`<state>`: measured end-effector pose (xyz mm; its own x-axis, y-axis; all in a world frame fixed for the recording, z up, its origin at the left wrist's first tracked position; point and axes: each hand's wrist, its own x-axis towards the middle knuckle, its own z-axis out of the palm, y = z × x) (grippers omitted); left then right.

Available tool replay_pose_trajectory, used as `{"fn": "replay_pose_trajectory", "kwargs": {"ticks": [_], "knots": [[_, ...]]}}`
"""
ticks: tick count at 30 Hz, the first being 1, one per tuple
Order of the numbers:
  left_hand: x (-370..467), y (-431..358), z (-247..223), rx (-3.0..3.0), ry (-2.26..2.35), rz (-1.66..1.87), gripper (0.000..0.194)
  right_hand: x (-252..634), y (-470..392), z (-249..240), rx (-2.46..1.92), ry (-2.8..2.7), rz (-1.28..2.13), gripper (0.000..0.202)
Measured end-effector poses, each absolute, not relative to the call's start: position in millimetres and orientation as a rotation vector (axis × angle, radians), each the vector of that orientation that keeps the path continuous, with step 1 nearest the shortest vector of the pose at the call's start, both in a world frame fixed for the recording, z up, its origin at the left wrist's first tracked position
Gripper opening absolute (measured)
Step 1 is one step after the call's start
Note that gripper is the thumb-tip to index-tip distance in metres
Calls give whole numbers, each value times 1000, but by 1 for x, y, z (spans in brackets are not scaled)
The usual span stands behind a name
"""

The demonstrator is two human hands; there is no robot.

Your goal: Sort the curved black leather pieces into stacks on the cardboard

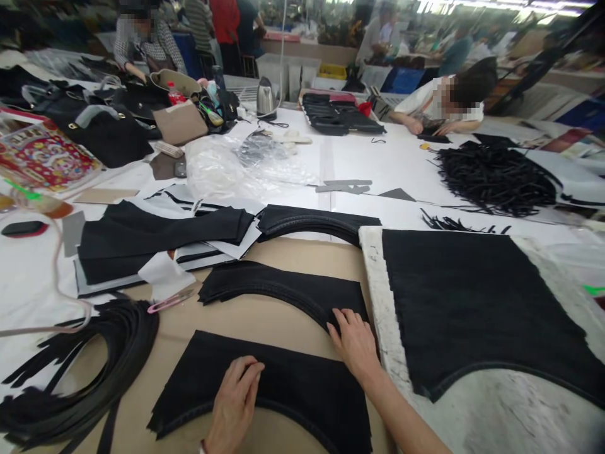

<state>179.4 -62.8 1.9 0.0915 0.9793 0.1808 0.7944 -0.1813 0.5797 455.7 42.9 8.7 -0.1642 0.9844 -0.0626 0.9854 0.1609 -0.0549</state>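
From my remote post, I see the left hand (234,397), fingers bunched, on the near stack of black pieces (302,378); whether it pinches one, I cannot tell. At two o'clock from it, the right hand (354,343) lies over the far stack's (302,287) right end, its hold equally unclear. Uneven pressure could fan either loose stack, I judge; a rightward slide could catch the white slab (385,309) at the right hand's two o'clock. Pink snips (170,301), at the left hand's ten o'clock, could snag a careless sweep.
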Motion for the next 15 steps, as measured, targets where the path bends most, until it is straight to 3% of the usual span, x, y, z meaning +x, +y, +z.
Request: {"fn": "replay_pose_trajectory", "kwargs": {"ticks": [9, 15], "knots": [[243, -13, 27, 2074, 1468, 673, 33, 457, 61, 27, 1746, 2485, -318, 24], [283, 33, 15, 2216, 1337, 554, 44, 455, 66, 35, 1688, 2477, -351, 22]]}}
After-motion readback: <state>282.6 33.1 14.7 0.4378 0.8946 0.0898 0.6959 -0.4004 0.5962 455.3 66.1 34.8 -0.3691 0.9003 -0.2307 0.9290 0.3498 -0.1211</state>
